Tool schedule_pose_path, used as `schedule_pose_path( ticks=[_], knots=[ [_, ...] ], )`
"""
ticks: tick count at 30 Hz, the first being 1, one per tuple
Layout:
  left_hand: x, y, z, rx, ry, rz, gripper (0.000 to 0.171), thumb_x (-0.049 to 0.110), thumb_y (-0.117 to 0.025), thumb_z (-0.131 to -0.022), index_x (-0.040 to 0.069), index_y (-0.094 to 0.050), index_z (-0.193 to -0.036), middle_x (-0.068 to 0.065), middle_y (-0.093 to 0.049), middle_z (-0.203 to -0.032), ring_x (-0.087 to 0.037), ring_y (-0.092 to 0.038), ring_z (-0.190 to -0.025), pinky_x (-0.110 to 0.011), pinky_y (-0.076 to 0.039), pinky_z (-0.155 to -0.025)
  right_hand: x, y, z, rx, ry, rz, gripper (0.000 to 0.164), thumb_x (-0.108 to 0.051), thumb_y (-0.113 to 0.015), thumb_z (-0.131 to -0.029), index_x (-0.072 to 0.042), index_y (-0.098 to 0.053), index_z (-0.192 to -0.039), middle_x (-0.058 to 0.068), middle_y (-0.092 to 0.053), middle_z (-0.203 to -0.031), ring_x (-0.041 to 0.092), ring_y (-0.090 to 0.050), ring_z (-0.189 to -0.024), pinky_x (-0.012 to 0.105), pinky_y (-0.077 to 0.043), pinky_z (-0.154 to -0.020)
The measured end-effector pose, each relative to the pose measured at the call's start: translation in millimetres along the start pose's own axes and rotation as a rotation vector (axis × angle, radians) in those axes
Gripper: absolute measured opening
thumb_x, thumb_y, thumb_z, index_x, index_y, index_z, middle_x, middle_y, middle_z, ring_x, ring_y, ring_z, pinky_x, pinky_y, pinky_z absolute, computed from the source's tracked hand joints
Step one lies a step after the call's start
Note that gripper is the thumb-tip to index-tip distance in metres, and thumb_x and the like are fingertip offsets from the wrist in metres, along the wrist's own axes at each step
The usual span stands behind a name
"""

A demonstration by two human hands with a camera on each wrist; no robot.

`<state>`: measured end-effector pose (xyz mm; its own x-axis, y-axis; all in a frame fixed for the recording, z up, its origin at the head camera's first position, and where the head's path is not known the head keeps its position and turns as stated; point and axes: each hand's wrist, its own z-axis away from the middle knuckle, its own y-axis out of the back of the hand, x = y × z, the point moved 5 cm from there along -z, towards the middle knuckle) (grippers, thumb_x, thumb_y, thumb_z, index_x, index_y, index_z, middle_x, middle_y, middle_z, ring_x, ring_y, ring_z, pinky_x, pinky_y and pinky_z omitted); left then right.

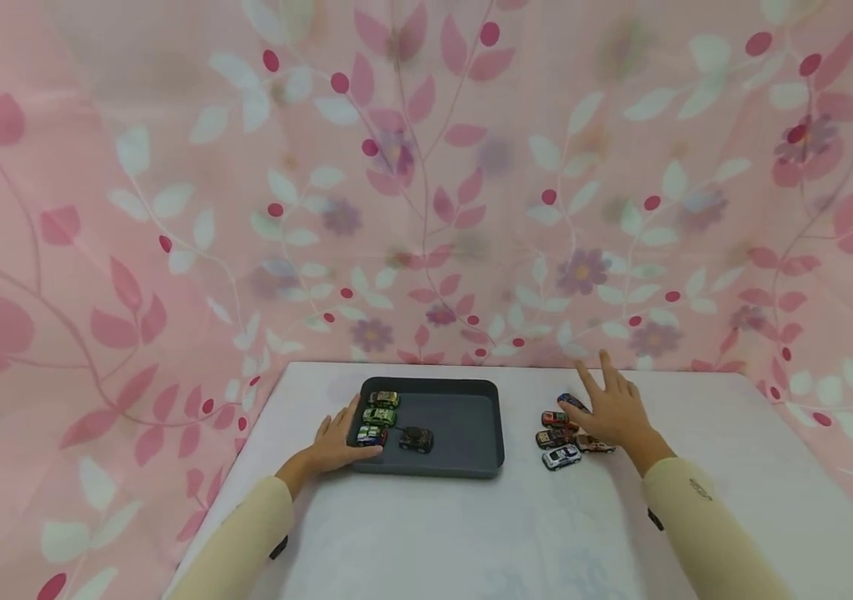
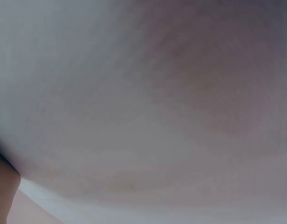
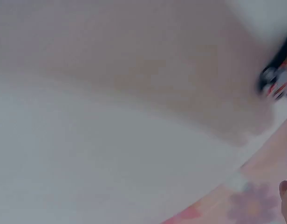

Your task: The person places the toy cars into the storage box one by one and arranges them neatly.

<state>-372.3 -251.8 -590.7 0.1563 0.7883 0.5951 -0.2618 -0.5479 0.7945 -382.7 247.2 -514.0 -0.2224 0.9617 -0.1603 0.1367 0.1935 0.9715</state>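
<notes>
My left hand point(image 1: 333, 439) rests at the left side of a dark grey tray point(image 1: 464, 472), fingers stretched along its rim and thumb across the near left corner. Inside the tray, a yellow toy car point(image 1: 384, 399), a green toy car point(image 1: 380, 417) and a blue-and-white toy car point(image 1: 371, 436) line the left wall. A dark toy car point(image 1: 416, 439) sits to their right. My right hand point(image 1: 617, 412) hovers with spread fingers over a loose group of toy cars, among them a white one point(image 1: 561, 457), a red one point(image 1: 556, 419) and a blue one point(image 1: 571, 402).
Both the tray and the loose cars are on a white-covered table point(image 1: 426, 533). Behind the table's far edge hangs a pink floral cloth point(image 1: 426, 208). A brown toy car point(image 1: 595, 444) lies below the right hand, beside a dark yellowish one point(image 1: 552, 438).
</notes>
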Motion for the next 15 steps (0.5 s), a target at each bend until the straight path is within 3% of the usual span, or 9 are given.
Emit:
schedule_pose_path(
  ticks=[7, 15],
  knots=[
    [12.6, 6.6, 9.8, 0.012, -0.054, 0.086, 0.121, 0.065, -0.07, -0.077, 0.02, 0.006, -0.16, -0.029, -0.011, -0.162, -0.048, -0.01, -0.149, -0.06, 0.006, -0.119, 54, 17, 31, -0.011, -0.083, 0.032, 0.093, -0.068, -0.046, -0.092, -0.018, -0.008, -0.16, 0.03, 0.005, -0.162, 0.061, -0.026, -0.133, 0.076, -0.021, -0.105],
    [10.5, 6.4, 7.8, 0.016, -0.047, 0.023, 0.114, 0.06, -0.066, -0.084, 0.016, 0.007, -0.16, -0.026, -0.013, -0.163, -0.046, -0.012, -0.15, -0.061, 0.006, -0.118, 85, 13, 54, -0.05, -0.14, 0.035, 0.096, -0.069, -0.045, -0.092, -0.017, -0.002, -0.16, 0.033, 0.008, -0.16, 0.062, -0.025, -0.13, 0.077, -0.022, -0.101]
  ],
)
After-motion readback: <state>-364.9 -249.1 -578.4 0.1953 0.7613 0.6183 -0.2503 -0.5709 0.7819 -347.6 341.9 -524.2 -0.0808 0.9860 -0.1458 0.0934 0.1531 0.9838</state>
